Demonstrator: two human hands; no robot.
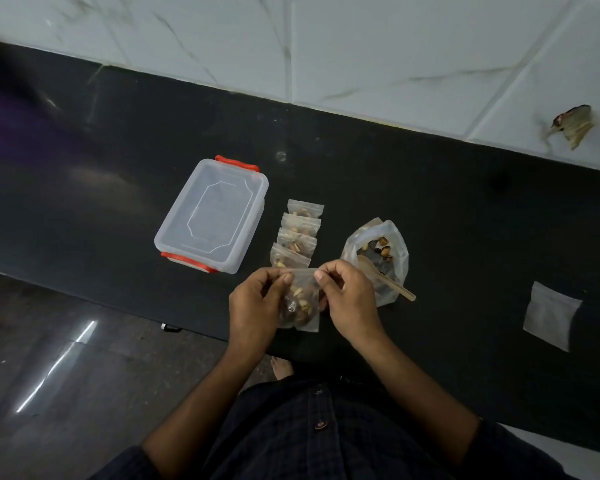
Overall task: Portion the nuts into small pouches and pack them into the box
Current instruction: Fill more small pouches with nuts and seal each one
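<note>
A person in a dark checked shirt (pixel 326 441) stands at the near edge of a black table (pixel 465 220), both bare forearms reaching forward over it. The left hand (pixel 253 306) and the right hand (pixel 350 299) each pinch an upper corner of a small clear pouch (pixel 300 303), thumb and fingers curled on its top strip, so that the pouch hangs between the hands just above the table edge with mixed nuts (pixel 297 304) gathered in its lower half. Just beyond the hands, four filled pouches (pixel 297 235) lie in an overlapping row running away from the person. To the right of that row sits a larger open plastic bag (pixel 378 258) with a few nuts left inside and a wooden spoon (pixel 385 277) resting in it, the handle pointing out toward the right. To the left of the row stands the clear plastic box (pixel 212 216), its lid on and a red clasp at each short end. Well apart on the right, a flat empty pouch (pixel 549 315) lies on the table. Beyond the table runs a pale marbled tile wall (pixel 395 46), chipped at one spot on the far right.
</note>
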